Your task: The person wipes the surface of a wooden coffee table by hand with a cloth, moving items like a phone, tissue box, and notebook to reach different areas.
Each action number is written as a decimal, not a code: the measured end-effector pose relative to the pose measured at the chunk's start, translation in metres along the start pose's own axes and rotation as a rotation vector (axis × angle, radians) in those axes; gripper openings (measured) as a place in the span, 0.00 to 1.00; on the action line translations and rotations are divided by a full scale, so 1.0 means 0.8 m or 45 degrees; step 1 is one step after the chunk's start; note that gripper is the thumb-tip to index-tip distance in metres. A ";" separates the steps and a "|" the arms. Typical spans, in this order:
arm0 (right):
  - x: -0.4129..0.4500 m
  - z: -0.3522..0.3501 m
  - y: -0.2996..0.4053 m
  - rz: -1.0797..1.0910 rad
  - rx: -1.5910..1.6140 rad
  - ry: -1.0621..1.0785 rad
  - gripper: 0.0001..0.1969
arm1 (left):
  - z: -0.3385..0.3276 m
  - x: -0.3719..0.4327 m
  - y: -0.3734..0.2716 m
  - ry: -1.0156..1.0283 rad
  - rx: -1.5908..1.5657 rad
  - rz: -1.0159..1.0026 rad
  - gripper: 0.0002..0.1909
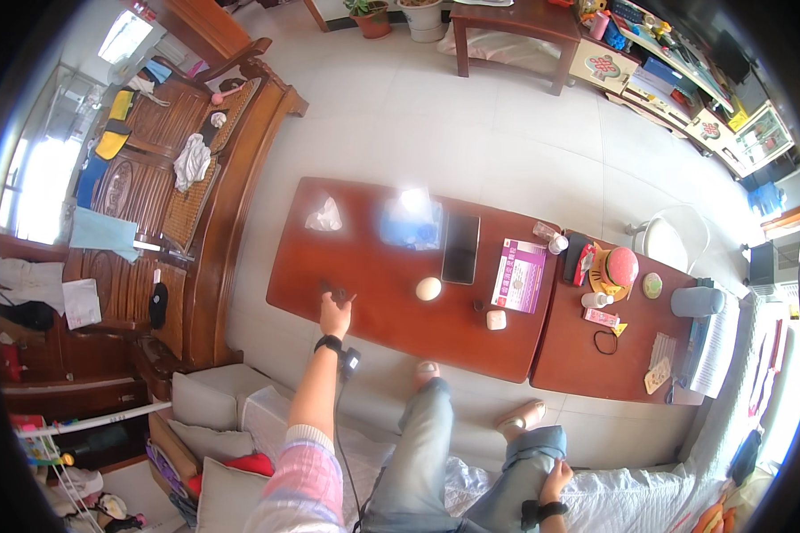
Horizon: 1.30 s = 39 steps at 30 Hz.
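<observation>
My left hand [337,314] reaches over the near left part of the reddish-brown wooden table [380,320], thumb and forefinger apart. At its fingertips is a small dark object [337,291], too blurred to name; whether I grip it is unclear. To the right lies a white egg-shaped object [429,288]. Beyond the hand sits a crumpled white tissue or bag [325,214]. My right hand [557,478] rests with curled fingers at the rolled cuff of my jeans [539,445]; I cannot tell if it pinches the denim.
On the table are a glare-covered blue packet [411,226], a black tablet [461,248], a purple-and-white printed box [519,275] and a small white case [496,320]. A second table [567,346] holds a burger-shaped toy [619,268] and a blue-grey bottle [697,302]. A carved wooden bench [230,220] stands left.
</observation>
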State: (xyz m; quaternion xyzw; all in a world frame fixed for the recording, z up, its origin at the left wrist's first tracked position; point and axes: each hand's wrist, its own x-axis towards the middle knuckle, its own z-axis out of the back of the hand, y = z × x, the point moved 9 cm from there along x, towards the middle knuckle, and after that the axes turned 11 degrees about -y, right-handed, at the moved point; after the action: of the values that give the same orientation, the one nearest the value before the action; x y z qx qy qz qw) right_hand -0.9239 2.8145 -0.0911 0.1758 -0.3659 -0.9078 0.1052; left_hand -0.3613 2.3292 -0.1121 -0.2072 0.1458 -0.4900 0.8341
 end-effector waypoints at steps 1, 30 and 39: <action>-0.014 0.006 -0.023 -0.057 -0.079 -0.015 0.18 | 0.009 0.005 0.005 -0.040 0.078 0.012 0.24; -0.004 0.212 0.074 -1.241 2.025 0.484 0.13 | 0.157 -0.883 -0.538 1.520 -0.715 -1.863 0.17; 0.094 0.350 0.148 -1.078 2.207 0.908 0.15 | 0.058 -1.019 -0.647 1.099 -0.294 -2.187 0.20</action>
State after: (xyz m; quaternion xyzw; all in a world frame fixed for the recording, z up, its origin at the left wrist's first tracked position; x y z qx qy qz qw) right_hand -1.0962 2.8821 0.1618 0.5654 -0.7508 -0.1894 -0.2840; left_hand -1.1217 2.8299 0.2144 -0.1259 0.2858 -0.9491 0.0410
